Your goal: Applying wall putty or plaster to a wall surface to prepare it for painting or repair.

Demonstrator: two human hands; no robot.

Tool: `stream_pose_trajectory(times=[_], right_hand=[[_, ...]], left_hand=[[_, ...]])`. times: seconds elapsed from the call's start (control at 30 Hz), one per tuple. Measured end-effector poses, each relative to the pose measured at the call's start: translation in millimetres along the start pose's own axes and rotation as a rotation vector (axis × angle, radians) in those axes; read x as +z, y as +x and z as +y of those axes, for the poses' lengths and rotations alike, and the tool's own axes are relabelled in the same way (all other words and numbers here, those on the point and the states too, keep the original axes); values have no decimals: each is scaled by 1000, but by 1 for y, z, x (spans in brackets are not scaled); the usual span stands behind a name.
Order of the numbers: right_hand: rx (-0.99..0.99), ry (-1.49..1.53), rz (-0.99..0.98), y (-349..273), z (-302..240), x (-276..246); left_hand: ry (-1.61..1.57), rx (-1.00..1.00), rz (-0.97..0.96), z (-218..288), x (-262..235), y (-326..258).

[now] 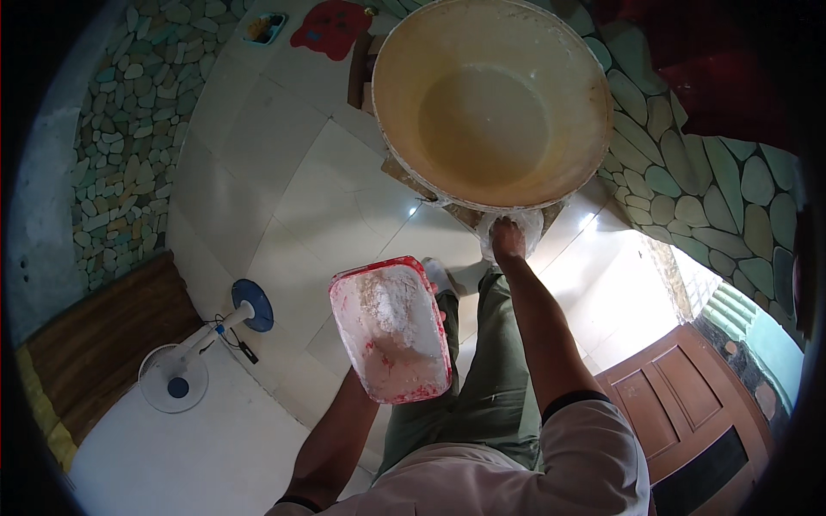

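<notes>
The left hand (372, 378) is under a red tub (391, 327) and mostly hidden by it; it seems cupped beneath the base, holding the tub up at chest height, but the fingers cannot be seen. The tub is smeared white inside, with a heap of white paste (387, 303) at its far end. The right hand (508, 238) is stretched up and forward, fingers bunched against a pale, paste-coated lump or pad (509, 230) pressed just below the rim of a large yellowish basin (490, 103). Whether it pinches a tool or only paste cannot be told. The basin sits high, beside a wall of rounded green and tan stones (697, 163). Far below lie a white tiled floor (284, 181), a standing fan (185, 370) and a wooden door (680, 387), so the person is well off the ground. To do this well, I judge, keep the tub level and close beneath the working hand to catch drips, and press evenly.
</notes>
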State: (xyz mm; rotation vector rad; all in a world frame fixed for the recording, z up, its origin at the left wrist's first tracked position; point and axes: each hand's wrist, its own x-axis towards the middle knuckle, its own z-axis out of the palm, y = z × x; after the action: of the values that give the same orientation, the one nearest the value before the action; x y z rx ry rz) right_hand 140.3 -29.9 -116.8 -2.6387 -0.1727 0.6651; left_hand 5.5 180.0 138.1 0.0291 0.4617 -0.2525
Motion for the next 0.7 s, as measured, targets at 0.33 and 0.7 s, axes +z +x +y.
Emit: stream_pose_trajectory(times=[0.33, 0.7], right_hand=[[403, 281, 66, 18, 4, -14], [358, 377, -12, -7, 33, -70]], left_hand=[[12, -56, 117, -8, -42, 7], [60, -126, 231, -32, -53, 78]])
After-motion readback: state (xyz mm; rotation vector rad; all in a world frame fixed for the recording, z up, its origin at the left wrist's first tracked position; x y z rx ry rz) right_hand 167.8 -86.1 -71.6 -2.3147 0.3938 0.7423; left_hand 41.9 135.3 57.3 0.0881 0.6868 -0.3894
